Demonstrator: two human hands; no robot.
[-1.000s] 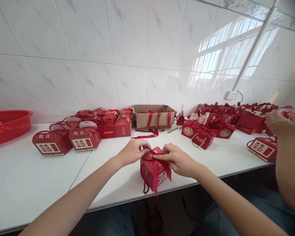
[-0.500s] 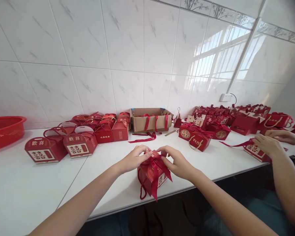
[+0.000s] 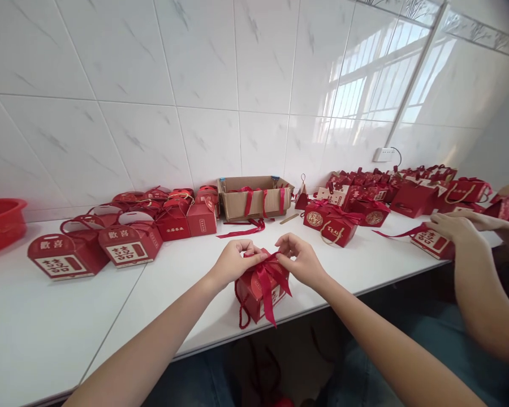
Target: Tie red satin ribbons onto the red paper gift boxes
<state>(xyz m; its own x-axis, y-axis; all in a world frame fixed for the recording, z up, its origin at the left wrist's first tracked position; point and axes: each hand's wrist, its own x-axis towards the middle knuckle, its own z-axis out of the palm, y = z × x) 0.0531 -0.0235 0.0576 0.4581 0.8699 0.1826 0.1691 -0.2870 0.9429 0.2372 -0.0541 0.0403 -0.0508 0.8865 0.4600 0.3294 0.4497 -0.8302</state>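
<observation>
A red gift box [image 3: 250, 291] with white lettered panels stands near the table's front edge. Over its top lies a dark red ribbon [image 3: 266, 288] tied in a bow, its tails hanging down the front. My left hand [image 3: 236, 261] pinches the bow's left side between thumb and fingers. On the other side, my right hand [image 3: 299, 259] grips the bow's right loop in the same way. A braided red cord handle [image 3: 242, 311] dangles at the box's left side. The knot is partly hidden by my fingertips.
Finished-looking red boxes [image 3: 129, 246] stand in a group at left, beside a red basin [image 3: 4, 223]. A cardboard box [image 3: 254, 204] with ribbons stands by the wall. More red boxes [image 3: 333, 223] fill the right, where another person's hands [image 3: 453, 229] touch one box.
My hands have drawn in closer to the bow, both now pinching its loops. The view has shifted slightly. The other person's hands have moved over their box.
</observation>
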